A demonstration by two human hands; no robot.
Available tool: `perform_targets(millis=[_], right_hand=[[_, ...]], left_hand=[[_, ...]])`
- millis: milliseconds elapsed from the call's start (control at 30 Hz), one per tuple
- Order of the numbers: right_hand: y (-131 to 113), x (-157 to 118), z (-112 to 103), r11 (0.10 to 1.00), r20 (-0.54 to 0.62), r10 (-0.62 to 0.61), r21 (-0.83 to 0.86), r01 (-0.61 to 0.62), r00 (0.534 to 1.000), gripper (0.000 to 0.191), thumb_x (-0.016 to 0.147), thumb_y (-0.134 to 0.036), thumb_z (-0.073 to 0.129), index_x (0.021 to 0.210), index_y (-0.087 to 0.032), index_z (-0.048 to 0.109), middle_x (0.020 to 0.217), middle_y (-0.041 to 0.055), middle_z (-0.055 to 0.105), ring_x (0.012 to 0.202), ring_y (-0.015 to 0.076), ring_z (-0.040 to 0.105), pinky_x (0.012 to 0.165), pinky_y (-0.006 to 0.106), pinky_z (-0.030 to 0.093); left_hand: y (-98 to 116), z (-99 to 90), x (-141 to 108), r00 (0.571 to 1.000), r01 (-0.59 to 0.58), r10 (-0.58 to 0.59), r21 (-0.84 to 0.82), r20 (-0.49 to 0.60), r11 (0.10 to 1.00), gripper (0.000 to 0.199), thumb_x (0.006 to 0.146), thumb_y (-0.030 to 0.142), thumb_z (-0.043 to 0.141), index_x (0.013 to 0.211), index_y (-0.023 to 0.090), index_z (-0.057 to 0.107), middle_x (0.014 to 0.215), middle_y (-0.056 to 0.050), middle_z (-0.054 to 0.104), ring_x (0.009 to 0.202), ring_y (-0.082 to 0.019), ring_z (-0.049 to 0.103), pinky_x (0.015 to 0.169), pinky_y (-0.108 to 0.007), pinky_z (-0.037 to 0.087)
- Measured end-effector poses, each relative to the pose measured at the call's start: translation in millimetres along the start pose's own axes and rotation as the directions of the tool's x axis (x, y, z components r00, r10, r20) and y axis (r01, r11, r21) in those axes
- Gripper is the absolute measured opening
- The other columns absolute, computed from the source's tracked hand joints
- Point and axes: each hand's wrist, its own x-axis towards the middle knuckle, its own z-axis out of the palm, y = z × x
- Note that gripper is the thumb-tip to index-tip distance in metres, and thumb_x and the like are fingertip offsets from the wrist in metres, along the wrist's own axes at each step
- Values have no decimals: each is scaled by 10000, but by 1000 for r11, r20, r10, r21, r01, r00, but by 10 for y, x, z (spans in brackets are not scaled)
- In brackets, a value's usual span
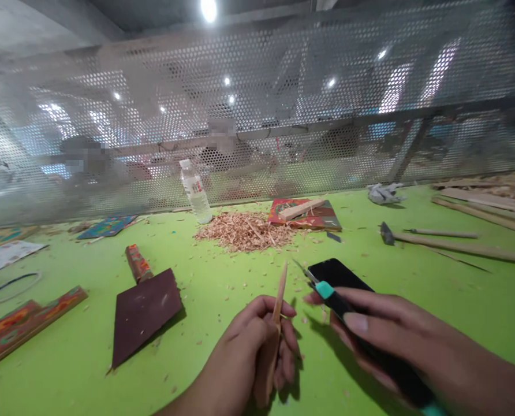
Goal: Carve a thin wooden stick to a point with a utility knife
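Observation:
A slim carved piece of wood [280, 293] with a pointed tip stands up out of my left hand [257, 346], whose fingers are wrapped round it. My right hand [383, 335] grips a black and turquoise utility knife [325, 290]. Its thin blade is out and points up and left, a short way right of the wood's tip and apart from it. Just beyond the knife a black phone [339, 273] lies on the green table [223, 370], partly hidden by my right hand. The wood's lower end shows below my left palm.
Beyond my hands lies a heap of shavings [244, 231], beside a water bottle [196, 193] and a painted board [301, 212]. Dark sandpaper [147, 312] and painted wood strips [32, 323] are left; a hammer [448, 242] lies right. Perforated metal mesh [257, 133] closes the back.

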Motion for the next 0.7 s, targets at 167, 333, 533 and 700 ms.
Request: perform_targets(millis=[167, 333, 533, 700], right_hand=[[-70, -8, -2, 861, -107, -345, -432, 269, 933, 685, 947, -701, 583, 1431, -228, 690, 1258, 154, 766, 1218, 374, 685, 954, 439, 612], [-140, 42, 17, 714, 30, -452, -586, 382, 892, 632, 975, -640, 570, 1465, -253, 667, 1369, 157, 724, 1251, 375, 685, 1064, 543, 548], [-137, 64, 47, 715, 185, -406, -546, 437, 895, 543, 968, -544, 666, 1459, -312, 667, 1330, 114, 749, 1236, 343, 689, 1062, 513, 551], [-109, 85, 44, 737, 218, -395, -505, 449, 892, 549, 937, -560, 698, 1437, -334, 687, 1297, 110, 760, 1202, 368, 693, 1051, 562, 545]], left_hand=[[50, -1, 1, 999, -40, 41, 67, -19, 997, 245, 888, 232, 685, 1107, 121, 674, 850, -29, 658, 694, -117, 605, 638, -234, 439], [158, 40, -33, 996, -30, 50, 252, -73, 967, 355, 926, 424, 769, 1144, 168, 658, 706, 57, 539, 571, -68, 427, 531, -212, 301], [274, 90, -99, 994, -98, 110, 369, -12, 924, 392, 872, 482, 832, 1056, 173, 674, 951, -28, 668, 846, -145, 573, 748, -250, 448], [316, 66, -106, 971, -92, 192, 522, -140, 848, 323, 912, 475, 778, 862, 176, 667, 711, 43, 524, 628, -97, 409, 585, -222, 348]])
